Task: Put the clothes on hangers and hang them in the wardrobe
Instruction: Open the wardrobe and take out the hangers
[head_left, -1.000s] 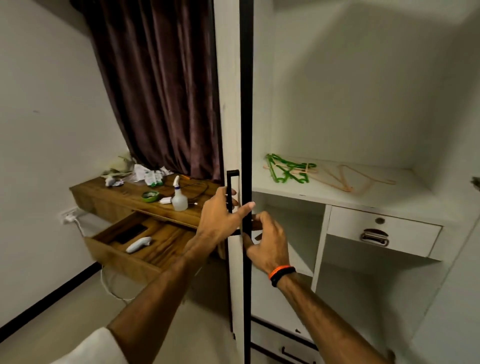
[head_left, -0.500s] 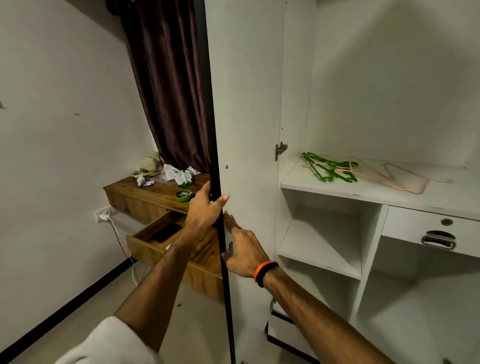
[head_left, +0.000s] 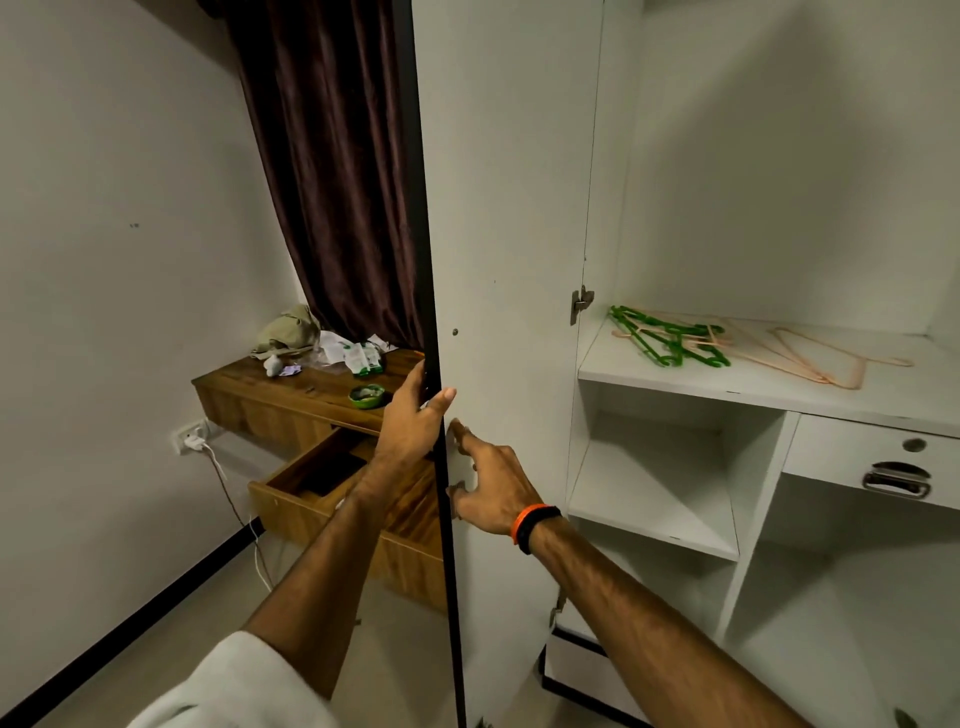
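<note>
The white wardrobe door (head_left: 511, 218) with a black edge stands swung open in front of me. My left hand (head_left: 413, 418) grips its black edge, thumb on the inner face. My right hand (head_left: 491, 480), with an orange and black wristband, touches the door's inner face with spread fingers. Inside the wardrobe, green hangers (head_left: 667, 338) and pale orange hangers (head_left: 810, 358) lie on the white shelf (head_left: 753, 389). No clothes are in view.
A wooden desk (head_left: 280, 397) stands at the left with its drawer (head_left: 332, 499) pulled out, clutter and a green dish (head_left: 366, 396) on top. A dark curtain (head_left: 332, 171) hangs behind. A white drawer (head_left: 878, 462) sits under the shelf. A plugged cable (head_left: 208, 452) hangs by the wall.
The door has swung further open toward the left. My left hand moved from the handle to the door's edge, and my right hand now rests on the inner face.
</note>
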